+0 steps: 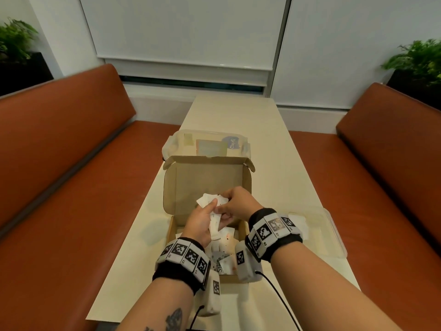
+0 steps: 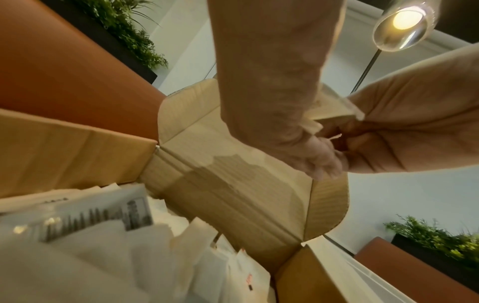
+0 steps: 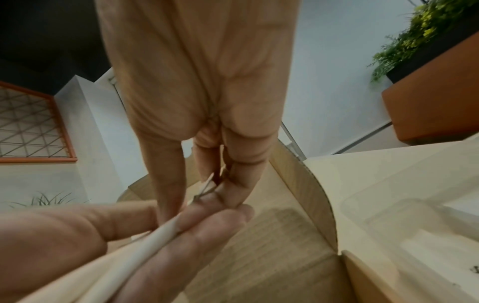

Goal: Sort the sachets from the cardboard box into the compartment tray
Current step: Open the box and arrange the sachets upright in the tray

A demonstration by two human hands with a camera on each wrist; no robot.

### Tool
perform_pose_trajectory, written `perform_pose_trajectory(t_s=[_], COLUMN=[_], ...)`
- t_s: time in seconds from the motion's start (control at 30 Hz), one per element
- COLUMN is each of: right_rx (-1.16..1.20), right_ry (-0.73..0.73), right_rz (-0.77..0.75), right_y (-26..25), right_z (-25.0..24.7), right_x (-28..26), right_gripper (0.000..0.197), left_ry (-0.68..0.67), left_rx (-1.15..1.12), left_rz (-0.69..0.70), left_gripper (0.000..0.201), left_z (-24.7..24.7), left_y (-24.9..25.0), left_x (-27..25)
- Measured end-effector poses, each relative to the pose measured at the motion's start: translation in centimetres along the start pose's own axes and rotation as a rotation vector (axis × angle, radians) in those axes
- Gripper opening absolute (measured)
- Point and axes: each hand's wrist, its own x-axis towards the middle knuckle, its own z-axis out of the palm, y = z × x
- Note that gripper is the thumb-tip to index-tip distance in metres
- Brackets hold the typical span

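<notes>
A bunch of white sachets (image 1: 212, 206) is gripped by the left hand (image 1: 200, 222) and pinched by the right hand (image 1: 235, 201) above the open cardboard box (image 1: 170, 187).

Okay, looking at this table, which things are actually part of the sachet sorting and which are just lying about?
Part of the job:
- cardboard box, open, with loose sachets inside
- bundle of sachets gripped by the left hand and right hand above the box
- clear compartment tray, right of the box

Just lying about:
- clear lid behind the box
- orange benches
- potted plants
</notes>
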Motion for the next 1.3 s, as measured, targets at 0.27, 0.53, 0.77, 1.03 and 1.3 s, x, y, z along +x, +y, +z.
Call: perform_pose_trajectory(t_s=[0.27,0.53,0.77,1.03,1.3], right_rx=[0.185,0.369,0.52,0.557,0.37], right_ry=[0.154,0.214,0.283,0.369,0.302], right_rz=[-0.028,0.022,0.096,0.155,0.162], right_y=[2.4,7.0,11.1,15.4,17.3], right_z=[-1.8,-5.4,-8.2,-10.3,-10.5], right_x=[-1.3,-3.9,-5.9,-7.1,-6.5], right_gripper=[0.021,0.019,0.019,0.017,0.006], left_ry=[-0.07,-0.167,-0.171,-0.092,-0.048], left_rx=[0.058,0.109,0.166,0.241,0.337], left_rz=[-0.008,-0.108,-0.171,-0.166,-0.071], left_gripper=[0.027,0.026,0.031,0.028,0.017], left_z=[1.3,4.4,7.6,9.7,10.0], left_y=[-1.4,-4.5,-7.4,-10.3,-12.3], left_x=[-0.5,-0.5,-0.1,0.8,1.8])
